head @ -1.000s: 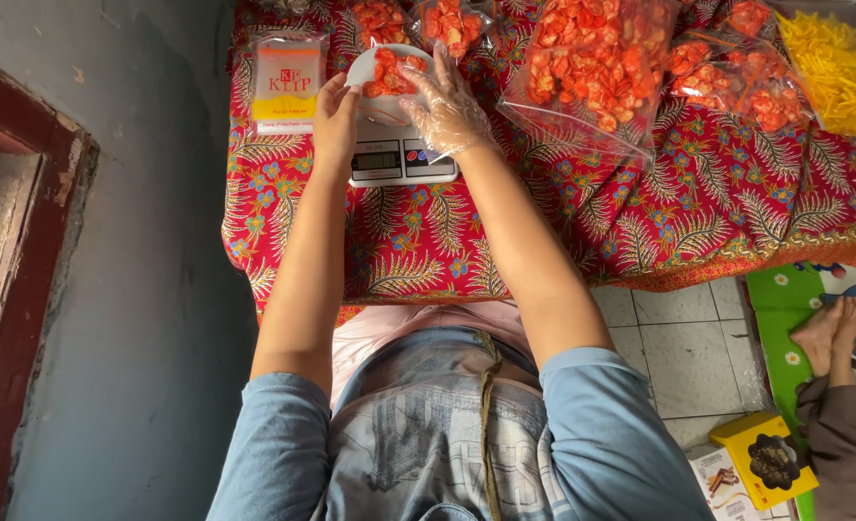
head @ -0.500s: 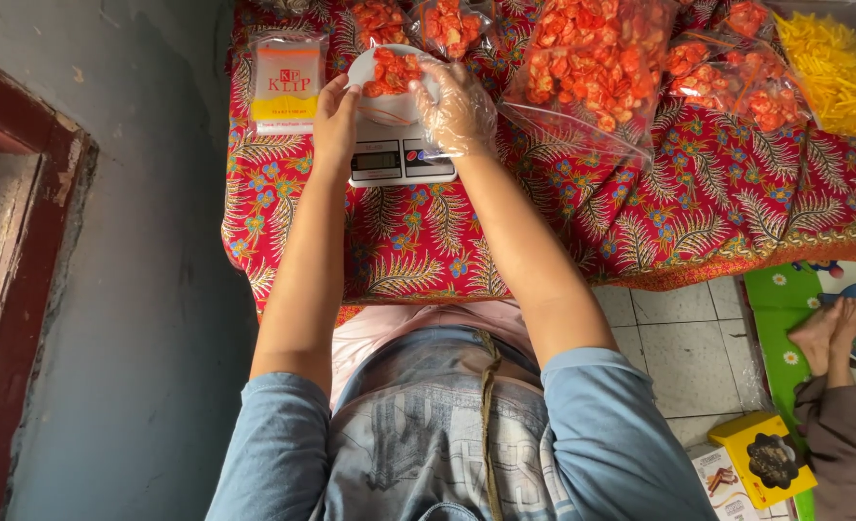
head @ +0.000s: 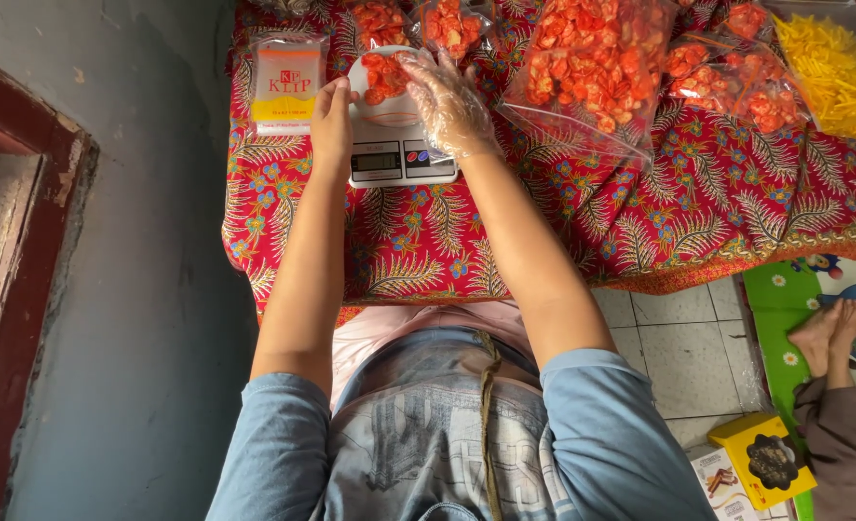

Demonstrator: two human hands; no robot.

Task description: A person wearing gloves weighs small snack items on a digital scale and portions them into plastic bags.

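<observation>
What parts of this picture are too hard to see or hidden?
- Head view: the number on the scale display is too small to read.
- The scale's platform is mostly hidden by the small bag of orange snacks and the gloved right hand.
- The yellow snack bag is cut off by the right and top edges.
- The person sitting on the floor is cut off by the right edge; only feet and a trouser leg show.

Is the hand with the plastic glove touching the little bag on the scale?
Touching. The head view shows the gloved right hand with its fingertips on the small bag.
</observation>
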